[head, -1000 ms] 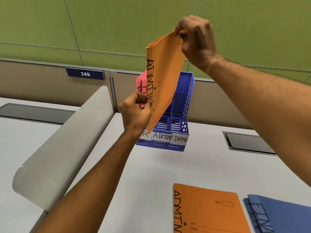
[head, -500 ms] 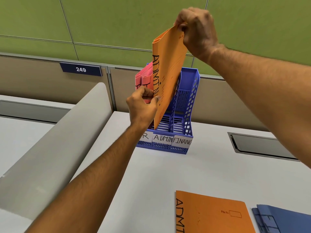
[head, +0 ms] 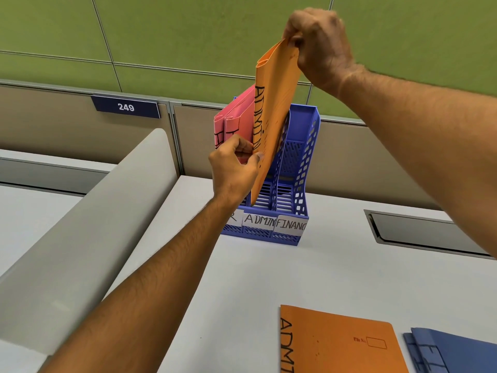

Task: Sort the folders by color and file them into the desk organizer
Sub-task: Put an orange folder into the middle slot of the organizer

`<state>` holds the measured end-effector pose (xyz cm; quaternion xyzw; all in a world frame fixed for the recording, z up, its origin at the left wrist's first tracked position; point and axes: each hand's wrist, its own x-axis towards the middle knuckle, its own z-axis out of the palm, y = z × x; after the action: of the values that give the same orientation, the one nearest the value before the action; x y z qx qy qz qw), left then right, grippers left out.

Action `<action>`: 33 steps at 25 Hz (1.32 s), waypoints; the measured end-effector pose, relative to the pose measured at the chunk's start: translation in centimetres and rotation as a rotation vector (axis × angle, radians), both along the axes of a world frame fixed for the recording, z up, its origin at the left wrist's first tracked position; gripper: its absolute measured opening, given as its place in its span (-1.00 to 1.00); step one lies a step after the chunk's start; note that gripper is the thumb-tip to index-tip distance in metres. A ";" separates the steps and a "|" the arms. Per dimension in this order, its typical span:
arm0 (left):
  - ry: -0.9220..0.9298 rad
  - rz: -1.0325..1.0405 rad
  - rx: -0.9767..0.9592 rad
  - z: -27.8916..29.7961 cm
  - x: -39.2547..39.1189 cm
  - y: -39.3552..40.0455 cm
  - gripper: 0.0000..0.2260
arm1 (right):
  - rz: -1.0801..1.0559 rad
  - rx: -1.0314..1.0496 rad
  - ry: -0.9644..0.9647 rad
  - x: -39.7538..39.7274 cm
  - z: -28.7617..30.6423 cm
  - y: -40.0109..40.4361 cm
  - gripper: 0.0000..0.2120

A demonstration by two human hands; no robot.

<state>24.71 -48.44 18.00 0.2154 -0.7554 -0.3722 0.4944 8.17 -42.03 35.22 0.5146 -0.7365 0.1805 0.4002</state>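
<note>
The orange folder [head: 274, 125], marked ADMIN down its spine, now hangs lower than a second ago: its bottom corner has dropped from above the blue organizer [head: 301, 184] into the mouth of the middle slot, the one labelled ADMIN, though most of the folder still stands clear above the rim. The right hand [head: 320, 47] pinches its top corner, fingers curled tight on the card, and the left hand [head: 236, 170] grips the spine edge lower down, thumb in front, steering it. Just behind the left fingers, two pink folders [head: 236, 117] already stand in the left slot; on the far side of the orange one from them, the FINANCE slot holds nothing visible. So the lowering has begun and the aim looks right; the folder likely needs only to slide down and be let go. Well below both hands, near the bench [head: 242, 278] edge, a second orange folder [head: 338, 343] and blue folders [head: 457, 351] lie waiting.
</note>
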 end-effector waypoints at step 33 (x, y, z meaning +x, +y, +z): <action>-0.499 0.084 -0.489 -1.7 1.5 1.4 -0.21 | -0.155 0.336 -0.287 2.6 -12.1 4.9 -0.18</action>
<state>26.24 -47.00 16.26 0.2056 -0.9102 -0.0956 0.3465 10.76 -37.13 23.10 0.4850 -0.8429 0.0954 0.2126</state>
